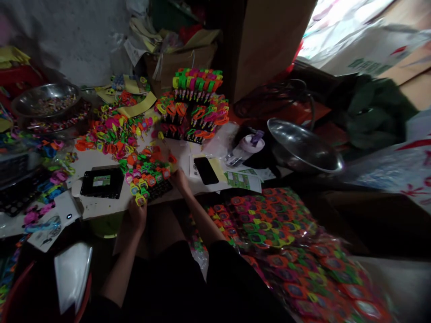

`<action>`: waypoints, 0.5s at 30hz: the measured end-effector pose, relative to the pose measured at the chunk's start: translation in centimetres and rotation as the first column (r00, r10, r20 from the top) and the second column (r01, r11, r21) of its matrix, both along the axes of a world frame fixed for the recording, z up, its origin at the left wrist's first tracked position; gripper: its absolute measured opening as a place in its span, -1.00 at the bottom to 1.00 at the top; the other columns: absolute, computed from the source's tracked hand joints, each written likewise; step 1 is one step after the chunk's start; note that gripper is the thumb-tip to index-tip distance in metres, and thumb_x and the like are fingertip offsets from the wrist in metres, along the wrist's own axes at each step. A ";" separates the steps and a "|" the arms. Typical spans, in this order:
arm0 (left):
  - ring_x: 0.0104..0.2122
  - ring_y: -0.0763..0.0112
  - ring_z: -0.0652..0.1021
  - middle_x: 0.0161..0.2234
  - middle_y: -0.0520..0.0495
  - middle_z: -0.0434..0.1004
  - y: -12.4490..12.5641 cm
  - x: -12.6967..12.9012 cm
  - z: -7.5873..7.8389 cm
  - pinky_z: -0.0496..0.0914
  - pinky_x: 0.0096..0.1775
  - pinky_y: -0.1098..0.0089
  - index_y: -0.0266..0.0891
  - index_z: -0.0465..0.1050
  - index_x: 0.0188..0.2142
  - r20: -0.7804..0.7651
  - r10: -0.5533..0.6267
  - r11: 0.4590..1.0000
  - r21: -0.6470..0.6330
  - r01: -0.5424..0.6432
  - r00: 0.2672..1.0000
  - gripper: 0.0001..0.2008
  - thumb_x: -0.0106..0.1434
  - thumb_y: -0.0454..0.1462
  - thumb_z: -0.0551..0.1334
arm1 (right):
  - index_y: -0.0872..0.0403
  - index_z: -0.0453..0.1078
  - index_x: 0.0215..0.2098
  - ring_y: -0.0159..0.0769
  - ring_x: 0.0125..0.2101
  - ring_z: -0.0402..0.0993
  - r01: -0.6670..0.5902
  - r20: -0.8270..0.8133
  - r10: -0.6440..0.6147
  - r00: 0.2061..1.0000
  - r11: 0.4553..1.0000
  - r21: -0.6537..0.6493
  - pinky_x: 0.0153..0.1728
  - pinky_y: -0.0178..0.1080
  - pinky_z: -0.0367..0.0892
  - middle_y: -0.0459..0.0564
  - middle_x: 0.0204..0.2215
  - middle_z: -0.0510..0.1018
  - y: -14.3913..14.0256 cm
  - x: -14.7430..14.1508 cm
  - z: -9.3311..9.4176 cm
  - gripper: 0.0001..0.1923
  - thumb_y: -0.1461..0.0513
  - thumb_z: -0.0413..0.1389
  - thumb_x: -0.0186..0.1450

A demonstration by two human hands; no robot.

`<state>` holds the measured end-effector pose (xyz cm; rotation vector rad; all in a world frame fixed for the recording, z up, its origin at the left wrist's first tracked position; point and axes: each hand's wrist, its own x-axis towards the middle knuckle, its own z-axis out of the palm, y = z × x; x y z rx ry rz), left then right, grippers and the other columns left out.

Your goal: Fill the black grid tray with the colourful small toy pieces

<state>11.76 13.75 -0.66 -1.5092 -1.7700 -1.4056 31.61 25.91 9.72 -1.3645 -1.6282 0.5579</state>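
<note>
A black holed tray point(160, 190) lies near the table's front edge, packed with rows of orange, green, pink and yellow toy watches point(148, 170). At its near left corner my left hand point(137, 216) is closed on a yellow toy watch point(140, 200); whether it also grips the tray is hidden. My right hand point(180, 179) reaches to the tray's right side, beside an orange piece point(172, 159). Its fingers are blurred, so their hold is unclear. Behind the tray spreads a heap of loose toy watches point(117, 130). Filled racks of toy watches point(197, 83) stand farther back.
Left of the tray lies another black tray point(102, 183) with a green label. To the right are a phone point(206, 170), a lidded cup point(247, 148) and a metal bowl point(305, 146). Bagged toy watches point(276, 217) lie lower right. A red bucket point(20, 296) stands lower left.
</note>
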 end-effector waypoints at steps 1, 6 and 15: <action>-0.26 0.14 0.53 -0.35 -0.25 0.52 0.1 -0.1 -0.2 0.39 -0.11 0.14 -0.31 0.47 -0.34 0.016 0.001 1.000 0.009 -0.001 1.000 -0.73 0.29 -0.13 0.16 | 0.17 0.34 -0.47 -0.46 -0.54 0.32 -0.053 -0.054 0.051 0.997 0.998 -0.035 -0.49 -0.42 0.21 -0.04 -0.57 0.44 0.1 0.3 0.0 -0.81 0.18 0.14 0.18; -0.14 0.11 0.53 -0.22 -0.28 0.53 0.9 -0.3 -1.4 0.41 -0.04 0.11 -0.30 0.44 -0.22 0.121 -0.036 0.997 0.070 0.027 0.992 -0.75 0.25 -0.14 0.22 | 0.11 0.25 -0.38 -0.55 -0.64 0.25 -0.212 -0.528 0.225 0.819 0.973 0.087 -0.61 -0.47 0.24 -0.17 -0.60 0.40 -1.7 2.4 -0.5 -0.71 0.04 0.09 0.19; -0.02 0.03 0.51 -0.11 -0.30 0.52 1.2 -0.4 -1.8 0.41 0.01 0.02 -0.31 0.40 -0.09 0.163 -0.054 0.998 0.041 0.048 0.985 -0.67 0.24 -0.14 0.24 | 0.15 0.43 -0.44 -0.41 -0.47 0.41 -0.576 -0.297 0.584 0.756 0.808 0.124 -0.43 -0.39 0.35 -0.04 -0.48 0.53 -8.7 -2.2 -4.3 -0.62 -0.03 0.21 0.10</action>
